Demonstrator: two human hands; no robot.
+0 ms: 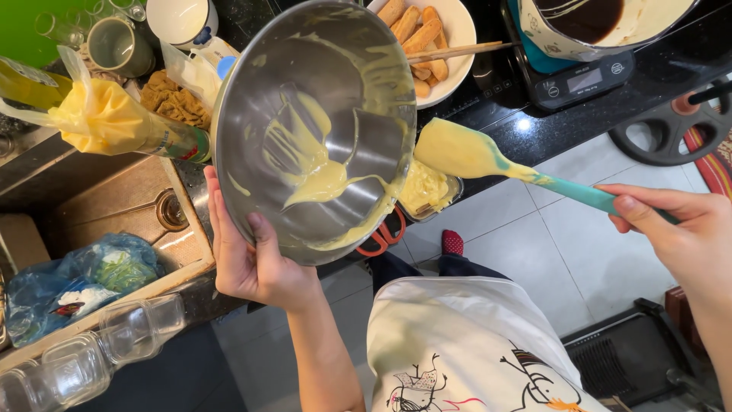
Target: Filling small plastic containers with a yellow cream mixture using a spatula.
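My left hand (252, 263) grips the rim of a steel mixing bowl (252, 99), tilted toward me, with yellow cream (324, 179) smeared inside and pooled at its lower edge. My right hand (679, 233) holds a teal-handled spatula (488, 160) whose pale blade is coated in cream; the blade hovers just right of the bowl. Below the bowl's lower right edge sits a clear container (427, 191) holding yellow cream, partly hidden by the bowl.
A piping bag of yellow cream (99, 118) stands in a glass at left. A white plate of ladyfingers (423, 34) with a wooden stick lies behind the bowl. A pan on a kitchen scale (587, 80) is at top right. A sink (114, 214), clear tubs (99, 355), orange scissors (385, 236).
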